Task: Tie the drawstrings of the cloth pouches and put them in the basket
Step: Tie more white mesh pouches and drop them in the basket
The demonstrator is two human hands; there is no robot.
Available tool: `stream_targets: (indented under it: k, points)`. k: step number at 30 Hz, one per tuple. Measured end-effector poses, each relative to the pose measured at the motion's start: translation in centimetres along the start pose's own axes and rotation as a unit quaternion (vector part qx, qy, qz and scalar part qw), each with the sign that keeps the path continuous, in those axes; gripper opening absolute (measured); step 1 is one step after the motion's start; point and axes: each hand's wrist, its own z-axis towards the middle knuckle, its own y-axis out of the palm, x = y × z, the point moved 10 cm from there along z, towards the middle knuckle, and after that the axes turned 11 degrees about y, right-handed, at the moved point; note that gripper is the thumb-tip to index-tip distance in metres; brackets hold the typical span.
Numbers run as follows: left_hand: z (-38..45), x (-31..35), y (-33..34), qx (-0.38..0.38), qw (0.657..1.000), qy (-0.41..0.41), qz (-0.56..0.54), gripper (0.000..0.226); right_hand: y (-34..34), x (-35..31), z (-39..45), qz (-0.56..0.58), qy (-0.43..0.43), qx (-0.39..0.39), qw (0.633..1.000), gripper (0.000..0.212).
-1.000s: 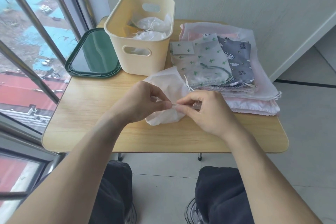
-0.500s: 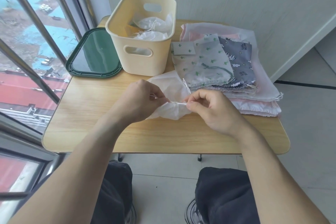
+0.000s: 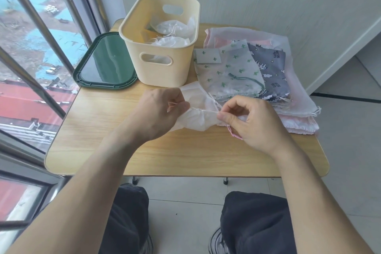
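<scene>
In the head view, the two hands are being drawn further apart than a moment before, so that a longer run of the white drawstring (image 3: 207,111) is being stretched between them. One end is being pinched in the curled fingers of the left hand (image 3: 159,112); the other is being pinched between thumb and forefinger of the right hand (image 3: 250,122), whose remaining fingers are being kept curled. The white pouch (image 3: 195,116) is being held just above the wooden table (image 3: 99,130), near its middle. Two tied white pouches (image 3: 171,34) are being kept in the cream basket (image 3: 165,68) at the far side. A stack of printed pouches (image 3: 243,70) is lying right of it, a green lid (image 3: 105,66) left.
</scene>
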Motion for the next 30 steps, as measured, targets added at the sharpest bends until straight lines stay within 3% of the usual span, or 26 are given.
stream_targets:
  k: [4,9,11,13,16,21,25,30]
  points:
    - [0.2,0.3,-0.2,0.025,1.000,-0.005,-0.009,0.021,-0.1,1.4,0.1,-0.013,0.047,-0.046,0.998,0.017]
    - [0.0,1.6,-0.3,0.054,0.997,0.016,-0.045,0.032,-0.5,-0.2,-0.7,-0.010,-0.002,0.000,1.000,0.024]
    - [-0.1,1.2,0.0,0.061,0.988,-0.017,-0.142,0.034,0.2,-0.4,-0.9,0.004,-0.002,-0.011,1.000,0.022]
    - [0.1,1.0,1.1,0.050,0.954,-0.055,-0.291,0.037,1.1,-0.3,-1.0,-0.004,0.012,-0.029,1.000,0.020]
    - [-0.3,1.0,3.3,-0.004,0.920,-0.120,-0.374,0.040,2.3,0.0,-1.0,-0.014,0.026,-0.058,0.998,0.024]
    - [-1.0,1.1,6.2,-0.083,0.895,-0.174,-0.402,0.046,3.6,1.0,-1.1,-0.041,0.088,-0.100,0.990,0.017]
    - [-1.5,1.4,7.7,-0.128,0.872,-0.188,-0.433,0.032,3.7,1.4,-1.0,-0.075,0.081,-0.087,0.990,0.015]
    - [-1.3,0.2,7.6,-0.105,0.892,-0.199,-0.393,0.020,3.0,1.8,-0.7,-0.069,0.064,-0.092,0.991,0.016]
